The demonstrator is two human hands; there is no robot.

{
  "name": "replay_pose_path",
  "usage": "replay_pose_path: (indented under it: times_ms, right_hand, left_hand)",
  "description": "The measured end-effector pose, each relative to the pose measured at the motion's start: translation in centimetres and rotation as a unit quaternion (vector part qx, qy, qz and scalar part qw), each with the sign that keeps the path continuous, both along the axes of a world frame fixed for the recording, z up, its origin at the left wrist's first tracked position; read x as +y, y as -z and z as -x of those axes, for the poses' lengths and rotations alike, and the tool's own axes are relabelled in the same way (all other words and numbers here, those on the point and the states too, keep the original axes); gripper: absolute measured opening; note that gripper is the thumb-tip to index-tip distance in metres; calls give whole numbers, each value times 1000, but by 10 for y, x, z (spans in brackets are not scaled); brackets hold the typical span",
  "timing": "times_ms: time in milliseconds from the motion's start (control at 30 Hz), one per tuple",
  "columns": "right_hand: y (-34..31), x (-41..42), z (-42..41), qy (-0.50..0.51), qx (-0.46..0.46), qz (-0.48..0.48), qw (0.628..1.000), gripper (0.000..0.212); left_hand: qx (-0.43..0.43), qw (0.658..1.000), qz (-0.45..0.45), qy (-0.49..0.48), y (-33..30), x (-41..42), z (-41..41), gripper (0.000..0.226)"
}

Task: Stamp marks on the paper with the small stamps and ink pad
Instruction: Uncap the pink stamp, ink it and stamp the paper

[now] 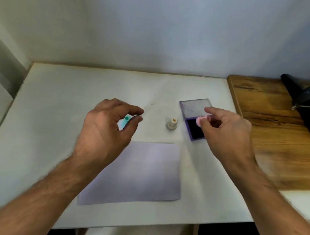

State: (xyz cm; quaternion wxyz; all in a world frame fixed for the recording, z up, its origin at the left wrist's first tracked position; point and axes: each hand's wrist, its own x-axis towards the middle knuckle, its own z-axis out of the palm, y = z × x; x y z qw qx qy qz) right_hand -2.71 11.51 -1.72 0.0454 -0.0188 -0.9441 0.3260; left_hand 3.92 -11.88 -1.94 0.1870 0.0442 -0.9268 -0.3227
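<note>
Right hand point(224, 125) pinching pink stamp point(200, 120) right of centre; press flat onto ink pad point(195, 130). Left hand point(109, 123) fingers apart, empty.

Open tabletop point(60, 91) left; cream stamp point(171, 123) upright between teal stamp point(125, 120), ink pad point(195, 129).

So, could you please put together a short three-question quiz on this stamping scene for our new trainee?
1. True or false: the ink pad has its lid open.
2. Which stamp does the right hand pinch? A) the pink stamp B) the cream stamp C) the green stamp
3. Fill in: the paper shows ____ stamped marks so far.

Key
1. True; the clear lid lies folded back behind the dark pad.
2. A; it is held over the pad.
3. No; the sheet looks blank. The left hand hovers over the green stamp, fingers curled, not gripping it.
</note>
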Motion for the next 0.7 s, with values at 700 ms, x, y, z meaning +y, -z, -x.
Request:
replay_pose_path:
  times_ms: [700]
  right_hand:
    - [20,11,17,15,-96,-31,995,25]
  left_hand:
    - [0,999,-15,34,13,-2,-3,14]
